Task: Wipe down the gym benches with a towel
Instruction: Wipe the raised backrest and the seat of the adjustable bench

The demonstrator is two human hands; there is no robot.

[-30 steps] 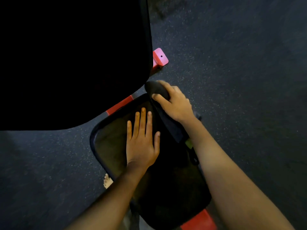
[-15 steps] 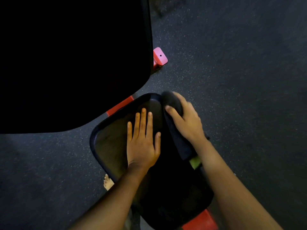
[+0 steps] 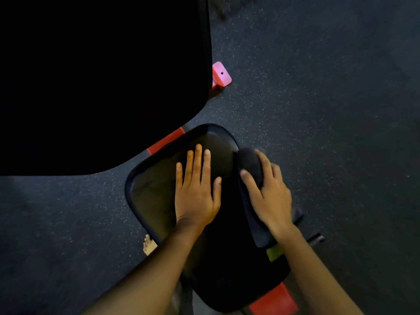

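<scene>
The bench's black seat pad [image 3: 159,201] stands over a dark, speckled floor [image 3: 318,110], its narrow end pointing away. The left hand [image 3: 195,196] lies flat on the far half of the pad, fingers straight and together. A dark towel [image 3: 250,164] runs along the pad's right edge, and the right hand [image 3: 270,196] rests on it with fingers curved over its bunched far end. A yellow-green patch [image 3: 273,252], possibly a tag, shows at the towel's near end. Red frame pieces meet the floor past the pad's far-left corner [image 3: 166,140] and near-right corner [image 3: 275,301]. Bare toes [image 3: 149,245] show on the floor beside the left edge.
</scene>
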